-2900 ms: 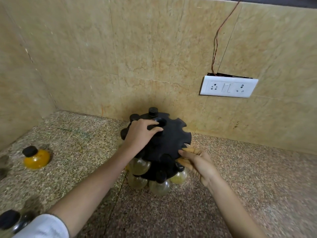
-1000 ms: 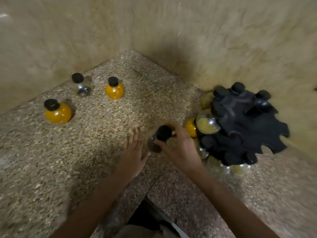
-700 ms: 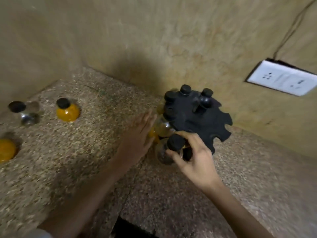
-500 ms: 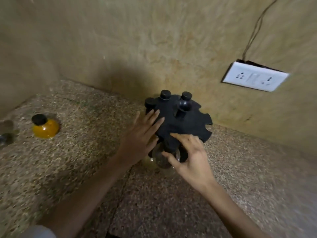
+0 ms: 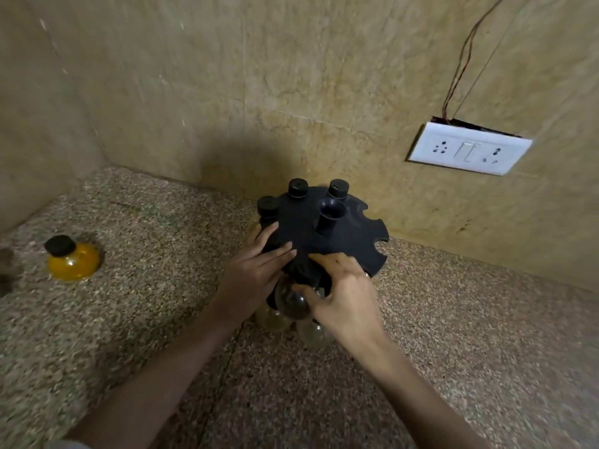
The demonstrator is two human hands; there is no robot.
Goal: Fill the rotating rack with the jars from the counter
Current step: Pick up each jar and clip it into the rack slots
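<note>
The black rotating rack (image 5: 343,234) stands near the wall, with notched slots round its top disc and a hollow centre post. Three black jar caps stick up at its far left rim. My left hand (image 5: 252,273) lies flat on the near left edge of the disc, fingers spread. My right hand (image 5: 340,293) grips a clear round jar (image 5: 290,303) and holds it against the near rim, just under the disc. Pale jars (image 5: 275,320) hang on the lower tier beneath it. An orange jar with a black cap (image 5: 69,259) stands on the counter at far left.
The speckled stone counter (image 5: 453,351) runs into a corner of tiled walls. A white switch and socket plate (image 5: 468,152) with loose wires above it is on the wall to the right. Something dark shows at the left frame edge.
My right hand has carried the clear jar from the counter to the rack's near rim. My left hand moved from the counter onto the disc. The view swung right.
</note>
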